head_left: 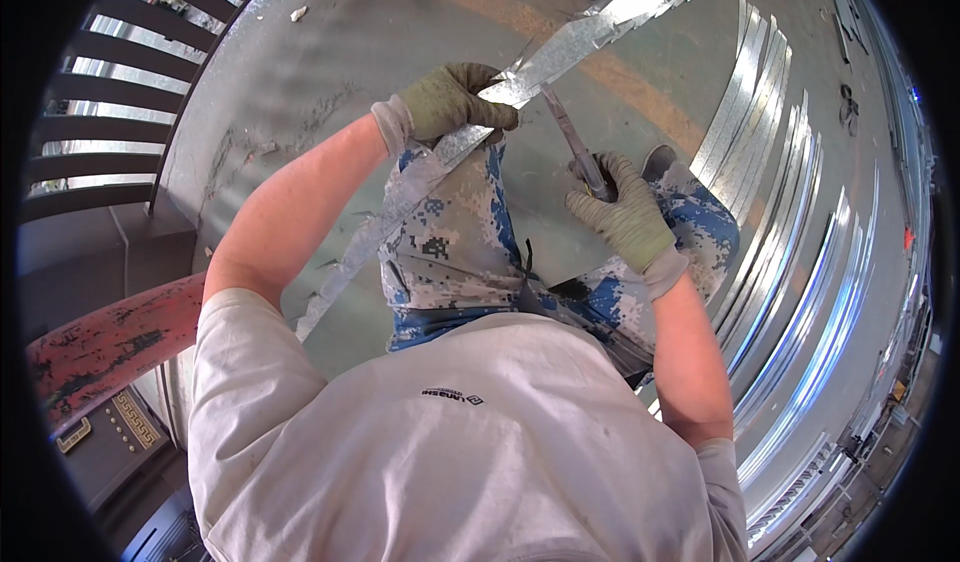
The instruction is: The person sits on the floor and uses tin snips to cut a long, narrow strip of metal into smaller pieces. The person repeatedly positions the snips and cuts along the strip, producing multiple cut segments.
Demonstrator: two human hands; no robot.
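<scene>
Our left hand (450,104) is wearing a green glove and gripping a long, shiny metal strip (545,70), with its thumb and fingers pressing around it. Our right hand (628,214), in a matching glove, is wrapping its fingers around the dark handle of a long, thin tool (570,132). We are keeping the two hands apart, left and right, out in front of our pale shirt (480,432). That tool is pointing to the far left, and its tip is sitting just beside the strip; we cannot tell if they are touching. The strip is running on a slant from the far right to the near left, passing over our left leg, and its edges are looking jagged. We are wearing blue and grey spotty trousers (440,237), and our right knee is bending out to the right. On the right, lots of metal strips (790,222) are lying in long rows on the grey floor (330,22). On the left, a scratched red bar (120,342) is sticking in, and dark slats (120,92) are standing farther away.
</scene>
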